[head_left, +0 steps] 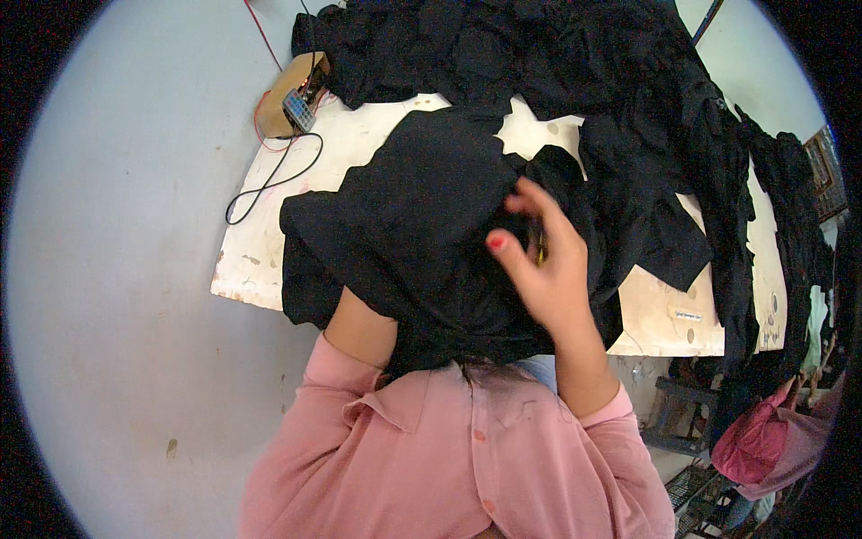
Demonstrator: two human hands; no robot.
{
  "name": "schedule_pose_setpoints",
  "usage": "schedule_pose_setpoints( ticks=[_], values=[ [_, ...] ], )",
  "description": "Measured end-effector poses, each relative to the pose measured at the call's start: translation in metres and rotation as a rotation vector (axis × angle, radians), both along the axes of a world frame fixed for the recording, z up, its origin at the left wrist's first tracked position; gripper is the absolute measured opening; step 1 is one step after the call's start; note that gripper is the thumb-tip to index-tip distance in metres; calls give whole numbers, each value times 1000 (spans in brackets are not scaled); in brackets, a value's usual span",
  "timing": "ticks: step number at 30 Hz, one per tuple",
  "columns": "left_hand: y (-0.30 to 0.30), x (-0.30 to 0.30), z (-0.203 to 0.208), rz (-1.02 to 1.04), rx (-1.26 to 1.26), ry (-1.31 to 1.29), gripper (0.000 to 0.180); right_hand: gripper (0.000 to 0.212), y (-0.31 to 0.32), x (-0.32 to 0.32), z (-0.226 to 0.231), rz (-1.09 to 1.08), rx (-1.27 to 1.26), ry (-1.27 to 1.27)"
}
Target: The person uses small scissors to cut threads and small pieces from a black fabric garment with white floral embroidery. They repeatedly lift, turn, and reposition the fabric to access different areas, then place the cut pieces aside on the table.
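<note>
A black garment point(422, 216) lies spread over the near part of a white worktable point(260, 251) and hangs down against my body. My right hand point(539, 260) rests on top of it near its right side, fingers bent and thumb up, with something small and yellowish glimpsed behind the fingers. My left forearm point(359, 328) goes under the cloth, so the left hand is hidden. I wear a pink shirt.
A heap of more black cloth point(575, 63) covers the far and right side of the table. At the far left corner sits a small device point(299, 108) with a black cable and red wire. A person in pink point(763, 440) is at the lower right.
</note>
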State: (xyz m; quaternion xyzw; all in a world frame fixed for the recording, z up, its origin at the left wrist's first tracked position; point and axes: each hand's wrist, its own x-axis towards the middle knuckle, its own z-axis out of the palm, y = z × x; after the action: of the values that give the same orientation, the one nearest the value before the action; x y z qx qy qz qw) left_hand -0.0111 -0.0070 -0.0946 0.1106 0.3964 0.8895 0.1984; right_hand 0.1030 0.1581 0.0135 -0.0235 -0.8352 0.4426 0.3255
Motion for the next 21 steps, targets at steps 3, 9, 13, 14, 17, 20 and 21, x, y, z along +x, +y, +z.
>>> schedule_pose_setpoints(
  ticks=[3, 9, 13, 14, 17, 20, 21],
  values=[
    [5, 4, -4, -13, 4, -3, 43, 30, 1, -26, -30, 133, -217, -84],
    [-14, -7, 3, 54, 74, -41, 43, 19, 33, -25, 4, -6, -573, -162],
    [-18, -14, 3, 59, 104, -32, 43, 23, 81, -37, -1, -122, -523, 102],
    [-17, -14, 1, 57, 105, -30, 43, 26, 86, -38, 1, -136, -439, 93],
    [-11, -17, -5, 36, 85, -4, 44, 32, 72, -36, 2, -400, -131, 180],
    [-8, -26, -13, 28, 58, 38, 44, 50, 39, -9, 4, -252, -64, 1],
    [-6, -27, -12, 25, 50, 43, 44, 53, 29, -1, 2, -176, -44, -44]
  ],
)
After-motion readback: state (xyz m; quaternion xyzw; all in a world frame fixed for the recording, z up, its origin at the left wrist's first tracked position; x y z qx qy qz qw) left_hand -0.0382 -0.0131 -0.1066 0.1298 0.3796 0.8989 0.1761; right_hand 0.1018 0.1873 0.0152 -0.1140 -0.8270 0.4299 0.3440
